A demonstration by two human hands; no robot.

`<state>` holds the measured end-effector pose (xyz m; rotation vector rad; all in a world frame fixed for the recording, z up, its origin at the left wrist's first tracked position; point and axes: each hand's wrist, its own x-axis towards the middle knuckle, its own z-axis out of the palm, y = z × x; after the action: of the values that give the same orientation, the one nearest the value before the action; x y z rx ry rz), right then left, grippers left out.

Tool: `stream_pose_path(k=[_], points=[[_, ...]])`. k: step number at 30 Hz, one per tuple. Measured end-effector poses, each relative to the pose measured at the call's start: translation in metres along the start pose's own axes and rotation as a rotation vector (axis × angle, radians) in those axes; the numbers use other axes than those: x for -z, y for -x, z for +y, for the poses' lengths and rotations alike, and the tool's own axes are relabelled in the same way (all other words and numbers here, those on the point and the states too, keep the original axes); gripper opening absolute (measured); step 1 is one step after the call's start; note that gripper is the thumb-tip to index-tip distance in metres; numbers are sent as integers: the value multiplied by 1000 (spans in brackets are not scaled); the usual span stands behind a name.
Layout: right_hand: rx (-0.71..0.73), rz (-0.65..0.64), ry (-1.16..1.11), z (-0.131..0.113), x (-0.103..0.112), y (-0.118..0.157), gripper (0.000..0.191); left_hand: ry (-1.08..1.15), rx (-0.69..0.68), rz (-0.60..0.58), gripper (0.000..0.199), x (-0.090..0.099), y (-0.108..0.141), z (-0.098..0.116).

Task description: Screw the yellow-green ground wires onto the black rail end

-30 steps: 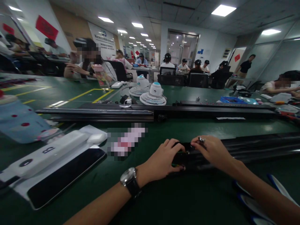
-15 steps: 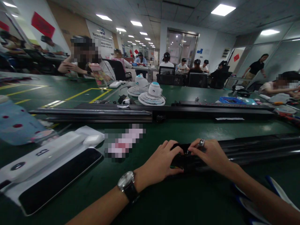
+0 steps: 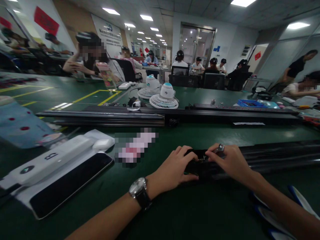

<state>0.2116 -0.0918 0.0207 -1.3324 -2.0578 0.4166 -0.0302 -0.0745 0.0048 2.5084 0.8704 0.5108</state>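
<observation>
A long black bar (image 3: 280, 156), glossy as if wrapped in film, lies on the green table from the right edge to my hands. My left hand (image 3: 175, 170) grips its near left end, fingers over the far side and thumb along the front. My right hand (image 3: 230, 161), with a ring, pinches at the top of that end with thumb and forefinger. What the pinch holds is too small to make out. Between the two hands shows a small shiny detail (image 3: 201, 159) on the dark end.
Left of my hands lie a phone (image 3: 72, 185), a white device (image 3: 50, 160) and a pixelated pink item (image 3: 137, 146). Further back are more black bars (image 3: 107, 118) and two white fans (image 3: 165, 96). White-and-blue objects (image 3: 272, 218) sit near my right forearm. Several people work beyond.
My right fingertips have shifted slightly right, away from my left hand, showing more of the small shiny detail. The left hand keeps its grip. The whole view has shifted a little.
</observation>
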Motion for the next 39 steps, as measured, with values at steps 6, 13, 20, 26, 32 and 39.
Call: stream_pose_path(k=[6, 13, 20, 26, 32, 39], points=[[42, -32, 83, 8, -4, -1, 17, 11, -2, -23, 48, 5, 0, 3], [84, 61, 117, 11, -2, 4, 18, 92, -1, -63, 51, 11, 2, 4], [17, 45, 40, 7, -2, 6, 21, 68, 21, -44, 51, 6, 3, 4], [44, -5, 82, 10, -8, 6, 20, 39, 14, -42, 53, 4, 4, 4], [106, 105, 169, 16, -8, 12, 21, 11, -4, -34, 53, -1, 7, 2], [58, 90, 117, 17, -11, 19, 24, -16, -17, -46, 54, -2, 9, 2]])
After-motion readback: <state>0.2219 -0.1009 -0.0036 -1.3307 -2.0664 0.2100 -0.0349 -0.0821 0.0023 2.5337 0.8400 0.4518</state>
